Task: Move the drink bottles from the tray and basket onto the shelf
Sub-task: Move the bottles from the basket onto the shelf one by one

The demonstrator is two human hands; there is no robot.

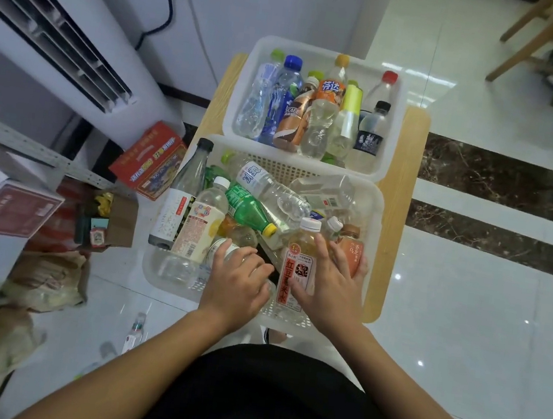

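Two clear plastic baskets sit on a small wooden table. The far basket (pixel 396 95) holds several bottles standing in a row, among them an orange-label bottle (pixel 329 93) and a brown coffee bottle (pixel 294 118). The near basket (pixel 171 269) holds several bottles lying piled, including a green bottle (pixel 249 208). My left hand (pixel 237 282) curls around a clear bottle (pixel 224 250) at the basket's front. My right hand (pixel 330 281) lies spread over a red-label bottle (pixel 298 263) and an orange bottle (pixel 352 245). The shelf (pixel 33 150) shows at the left edge.
A white standing air conditioner (pixel 64 30) fills the upper left. Red cartons (pixel 149 160), a small open box (pixel 111 221) and paper bags (pixel 46 279) lie on the floor left of the table (pixel 405 189). One bottle (pixel 135 334) lies on the tiles. Wooden chair legs (pixel 542 43) stand upper right.
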